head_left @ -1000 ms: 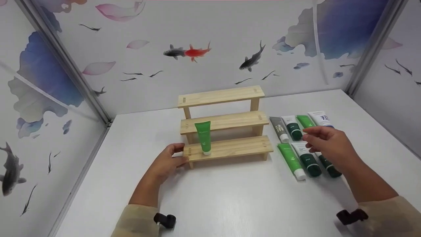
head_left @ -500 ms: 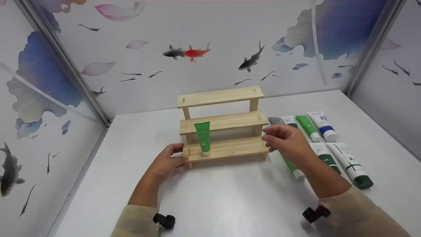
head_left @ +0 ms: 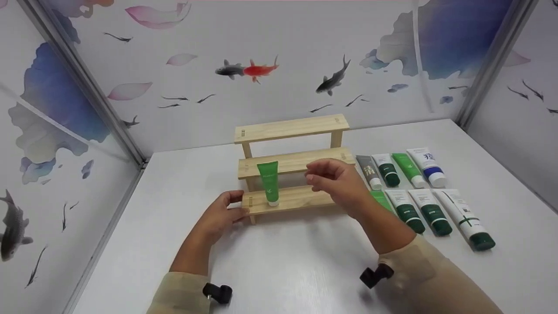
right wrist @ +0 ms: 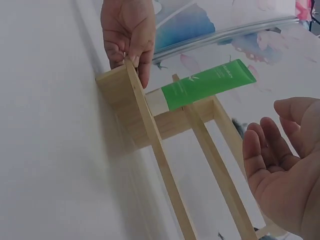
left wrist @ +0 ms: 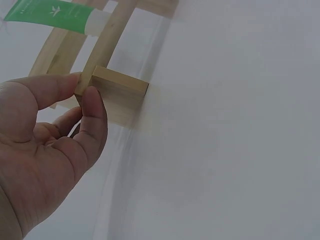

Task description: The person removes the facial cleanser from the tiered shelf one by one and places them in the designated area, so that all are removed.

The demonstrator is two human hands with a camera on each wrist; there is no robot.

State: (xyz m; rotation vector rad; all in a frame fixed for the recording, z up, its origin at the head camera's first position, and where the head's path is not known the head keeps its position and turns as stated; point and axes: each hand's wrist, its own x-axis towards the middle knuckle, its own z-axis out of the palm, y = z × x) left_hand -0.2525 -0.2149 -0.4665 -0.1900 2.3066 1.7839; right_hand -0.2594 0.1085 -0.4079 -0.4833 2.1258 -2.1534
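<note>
A light wooden three-step display rack (head_left: 301,199) stands on the white table. At its lower left corner my left hand (head_left: 221,219) pinches the end of the bottom step between thumb and fingers, plain to see in the left wrist view. On that step, towards its left end, a green squeeze tube (head_left: 269,182) stands upright on its white cap. My right hand (head_left: 342,185) hovers before the right half of the rack, fingers loosely bent and holding nothing. The right wrist view shows a gap between this hand (right wrist: 285,165) and the green tube (right wrist: 210,86).
To the rack's right, several tubes lie in two rows, among them a grey one (head_left: 369,172), a blue-banded white one (head_left: 429,168) and a long white one with a dark green cap (head_left: 466,220). Printed wall panels (head_left: 279,26) enclose the table (head_left: 279,270) behind and at both sides.
My right hand has moved left, from over the lying tubes to in front of the rack. The left hand has stayed on the step's corner, and the standing green tube has not moved.
</note>
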